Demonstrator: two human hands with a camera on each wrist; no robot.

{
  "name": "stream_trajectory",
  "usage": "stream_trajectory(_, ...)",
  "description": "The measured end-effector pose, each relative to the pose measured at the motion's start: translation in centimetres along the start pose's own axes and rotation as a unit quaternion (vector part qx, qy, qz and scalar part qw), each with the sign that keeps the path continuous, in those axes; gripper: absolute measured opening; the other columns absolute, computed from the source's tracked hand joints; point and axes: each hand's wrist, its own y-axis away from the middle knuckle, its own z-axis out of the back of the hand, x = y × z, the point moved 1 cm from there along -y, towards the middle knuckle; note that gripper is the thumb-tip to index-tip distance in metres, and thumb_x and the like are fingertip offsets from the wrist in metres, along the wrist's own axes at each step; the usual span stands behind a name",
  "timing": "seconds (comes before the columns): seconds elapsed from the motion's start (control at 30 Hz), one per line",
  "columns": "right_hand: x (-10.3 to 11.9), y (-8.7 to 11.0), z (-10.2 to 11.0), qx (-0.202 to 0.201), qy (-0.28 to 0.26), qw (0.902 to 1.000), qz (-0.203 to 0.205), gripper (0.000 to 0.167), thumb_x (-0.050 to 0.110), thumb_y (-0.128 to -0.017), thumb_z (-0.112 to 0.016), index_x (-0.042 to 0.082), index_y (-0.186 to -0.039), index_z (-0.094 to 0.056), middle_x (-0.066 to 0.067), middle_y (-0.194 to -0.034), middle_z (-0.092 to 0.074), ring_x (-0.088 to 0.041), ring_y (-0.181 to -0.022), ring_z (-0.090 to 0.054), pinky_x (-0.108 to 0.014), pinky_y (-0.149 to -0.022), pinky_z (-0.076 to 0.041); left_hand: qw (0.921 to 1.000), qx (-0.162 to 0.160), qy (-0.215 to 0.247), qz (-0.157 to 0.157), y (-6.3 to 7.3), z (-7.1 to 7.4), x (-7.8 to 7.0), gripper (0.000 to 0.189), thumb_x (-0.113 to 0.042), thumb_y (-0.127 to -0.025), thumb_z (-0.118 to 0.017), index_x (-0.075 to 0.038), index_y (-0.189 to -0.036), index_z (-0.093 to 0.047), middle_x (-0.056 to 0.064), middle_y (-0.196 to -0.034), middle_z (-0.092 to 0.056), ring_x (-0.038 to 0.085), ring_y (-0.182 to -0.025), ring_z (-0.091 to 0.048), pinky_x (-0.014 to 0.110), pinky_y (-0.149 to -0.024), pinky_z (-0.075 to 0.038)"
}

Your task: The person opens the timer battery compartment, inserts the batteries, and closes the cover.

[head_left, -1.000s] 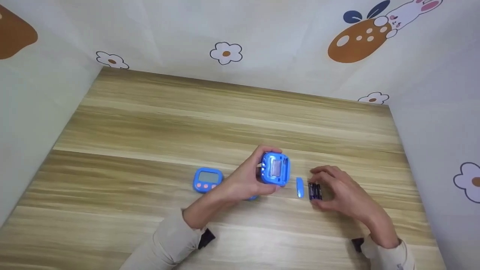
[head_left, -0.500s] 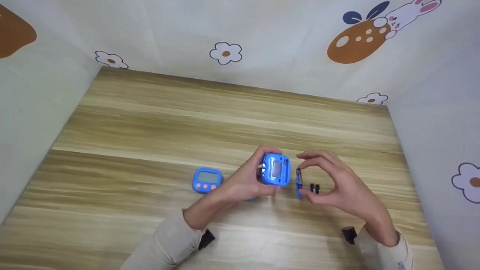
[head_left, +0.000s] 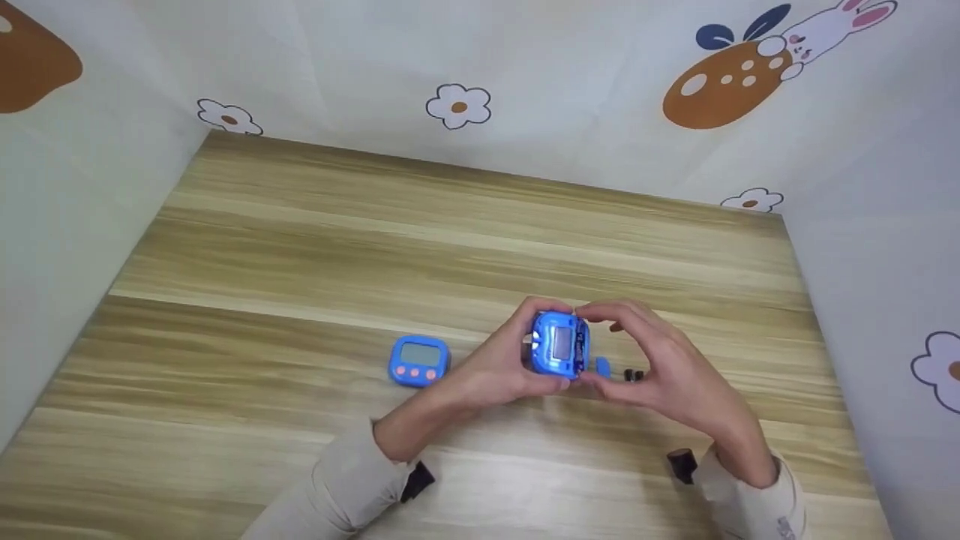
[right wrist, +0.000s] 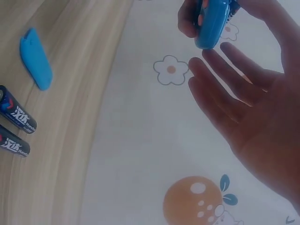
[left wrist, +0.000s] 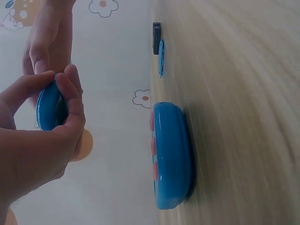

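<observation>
My left hand point(head_left: 487, 371) grips a small blue digital timer point(head_left: 545, 361) by its edges, raised off the table with its back and battery slot facing up. At the slot along its right side lies a dark AAA-size battery point(head_left: 580, 345). My right hand point(head_left: 675, 367) pinches that battery between thumb and forefinger, one at each end. In the right wrist view, the other right fingers point(right wrist: 213, 86) stretch out below the timer point(right wrist: 213, 23). A blue battery cover point(head_left: 603, 367) and two more batteries point(head_left: 634, 375) lie on the table, partly behind the right hand in the head view.
A second blue timer point(head_left: 420, 358) with a grey screen and pink buttons lies face up left of my left wrist. The wood-grain table point(head_left: 450, 247) is bordered by pale cloth walls point(head_left: 555, 97) with flower prints.
The right hand has picked one battery from the group on the table and carried it left, over the cover, to the timer's slot. The left hand has barely moved.
</observation>
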Motion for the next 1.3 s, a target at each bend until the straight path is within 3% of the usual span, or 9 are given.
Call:
stream_trajectory(0.17,-0.4,0.1,0.0,-0.006,-0.021,0.9995,-0.022,0.06,0.03,-0.083,-0.08,0.02,-0.136,-0.055,0.009,-0.131,-0.058,-0.015,-0.115,-0.057,-0.031,-0.09,-0.048,0.9999,-0.002,0.006,-0.009,0.0,-0.1,0.0,0.073,0.005,-0.079,-0.075,-0.015,-0.138,-0.038,0.009,-0.136,-0.042,0.027,-0.118,-0.053,0.039,-0.088,-0.053)
stream_trajectory(0.43,-0.7,0.2,-0.1,-0.019,-0.04,0.9987,-0.026,0.055,0.019,-0.081,-0.082,0.014,-0.131,-0.061,0.006,-0.116,-0.067,-0.015,-0.101,-0.064,-0.031,-0.082,-0.053,0.9992,-0.03,0.025,-0.013,0.0,-0.4,-0.1,0.067,-0.002,-0.083,-0.077,-0.013,-0.138,-0.04,0.01,-0.13,-0.047,0.03,-0.092,-0.065,0.045,-0.067,-0.058)
stream_trajectory(0.67,-0.2,-0.1,0.0,-0.031,-0.054,0.9978,-0.024,0.05,0.011,-0.08,-0.082,0.009,-0.126,-0.064,0.003,-0.113,-0.069,-0.016,-0.098,-0.066,-0.03,-0.08,-0.053,0.9982,-0.03,0.046,-0.025,0.1,-0.5,-0.2,0.066,0.003,-0.082,-0.076,-0.009,-0.137,-0.042,0.012,-0.127,-0.049,0.03,-0.09,-0.066,0.053,-0.069,-0.056)
stream_trajectory(1.03,-0.5,0.0,-0.8,-0.053,-0.014,0.9984,0.018,0.052,0.013,-0.079,-0.083,0.013,-0.127,-0.063,0.005,-0.113,-0.067,-0.017,-0.098,-0.065,-0.029,-0.077,-0.054,0.9955,-0.047,0.075,-0.033,0.0,-0.8,0.2,0.061,0.008,-0.082,-0.072,-0.008,-0.134,-0.043,0.014,-0.127,-0.049,0.034,-0.093,-0.066,0.039,-0.064,-0.058)
stream_trajectory(1.3,-0.3,-0.4,-1.0,-0.067,0.054,0.9961,0.02,0.032,0.016,-0.085,-0.077,0.011,-0.115,-0.068,0.007,-0.106,-0.068,-0.01,-0.092,-0.063,-0.029,-0.08,-0.054,0.995,-0.037,0.09,-0.02,0.1,-1.4,0.7,0.053,0.003,-0.089,-0.066,-0.01,-0.133,-0.04,0.017,-0.122,-0.053,0.039,-0.081,-0.068,0.035,-0.058,-0.054)
